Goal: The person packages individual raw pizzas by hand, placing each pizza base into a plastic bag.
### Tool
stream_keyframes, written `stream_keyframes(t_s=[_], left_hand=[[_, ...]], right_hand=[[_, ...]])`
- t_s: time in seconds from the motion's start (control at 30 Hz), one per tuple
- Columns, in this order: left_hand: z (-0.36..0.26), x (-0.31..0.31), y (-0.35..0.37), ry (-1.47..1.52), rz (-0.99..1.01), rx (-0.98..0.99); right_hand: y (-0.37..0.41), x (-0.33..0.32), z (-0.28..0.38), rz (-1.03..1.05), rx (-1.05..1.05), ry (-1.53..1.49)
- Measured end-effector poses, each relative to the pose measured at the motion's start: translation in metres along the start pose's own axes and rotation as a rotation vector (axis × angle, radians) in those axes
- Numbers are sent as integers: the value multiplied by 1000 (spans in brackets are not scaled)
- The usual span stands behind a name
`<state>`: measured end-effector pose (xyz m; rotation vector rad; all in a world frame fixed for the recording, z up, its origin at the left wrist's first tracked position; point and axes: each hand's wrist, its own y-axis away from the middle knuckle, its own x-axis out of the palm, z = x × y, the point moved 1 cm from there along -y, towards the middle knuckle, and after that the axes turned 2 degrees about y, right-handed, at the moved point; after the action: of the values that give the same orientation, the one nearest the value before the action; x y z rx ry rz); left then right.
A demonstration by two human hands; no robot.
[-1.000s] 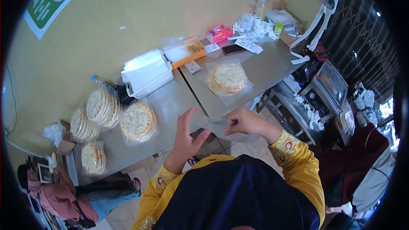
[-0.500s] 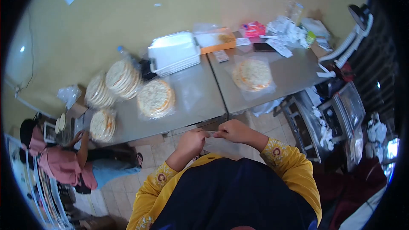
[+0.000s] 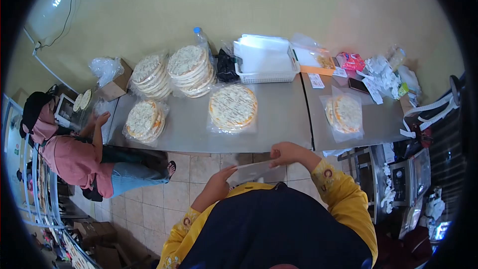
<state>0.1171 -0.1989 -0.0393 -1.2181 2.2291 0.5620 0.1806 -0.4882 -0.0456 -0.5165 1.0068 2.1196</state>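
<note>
Head view: left hand [image 3: 217,185] and right hand [image 3: 290,154] pinch clear plastic [image 3: 255,170]; basket [image 3: 269,76] holds white sheets [image 3: 263,54].

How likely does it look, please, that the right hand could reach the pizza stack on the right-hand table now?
Probably yes: only bare tabletop seems to lie between the right hand and that pizza stack, though the hand is pinching some clear plastic.
</note>
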Motion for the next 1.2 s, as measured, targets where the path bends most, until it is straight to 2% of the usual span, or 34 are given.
stream_keyframes(t_s=[0.07, 0.13, 0.23, 0.33, 0.43, 0.53, 0.63, 0.73, 0.83, 0.93, 1.03, 1.13, 1.2], left_hand=[[23, -12, 14, 60, -39, -67], [51, -26, 23, 136, -63, -116], [84, -55, 32, 97, -100, -65], [97, -86, 37, 49, -78, -67], [112, -105, 41, 33, -84, -65], [126, -114, 43, 51, -90, -81], [126, -121, 45, 55, -85, -128], [135, -120, 44, 123, -85, -107], [132, -121, 41, 155, -105, -101], [123, -121, 40, 156, -113, -123], [111, -120, 39, 139, -96, -162], [94, -117, 40, 119, -126, -193], [92, -110, 45, 193, -153, -199]], right_hand=[[-49, -3, -6, -151, -80, -179], [-108, -6, -22, -582, 31, -242], [-174, -18, -36, -819, 219, -341], [-202, -24, -25, -683, 293, -760], [-214, -27, -23, -729, 313, -910], [-219, -29, -25, -840, 397, -660], [-218, -31, -18, -857, 461, -507], [-197, -46, 21, -864, 459, -461], [-215, -36, 11, -753, 212, -1052], [-211, -29, 15, -427, -21, -1564], [-209, -17, 8, -282, -177, -1712], [-191, -19, 0, -287, -268, -1836], [-163, -28, -10, -294, -379, -1766]])
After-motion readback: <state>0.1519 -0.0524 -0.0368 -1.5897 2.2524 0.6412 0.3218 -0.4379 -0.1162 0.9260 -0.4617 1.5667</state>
